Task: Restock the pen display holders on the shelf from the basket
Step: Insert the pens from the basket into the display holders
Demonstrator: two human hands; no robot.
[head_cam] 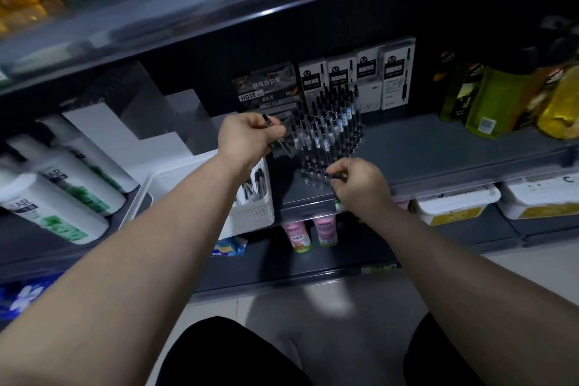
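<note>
Pen display holder [329, 138] by shelf [438, 150] edge, bare rightward; left hand [247, 138] grips pen [269, 121].

"HQ35" on a dark box [264, 88] at the shelf's [438, 147] back edge — "0.5" on white boxes [313, 81] beside it — "AR" on bottles [62, 178], left end.

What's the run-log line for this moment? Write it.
left hand: holds pen | right hand: pinches second pen at display holder front | basket: pens inside | stage: restocking underway
</note>
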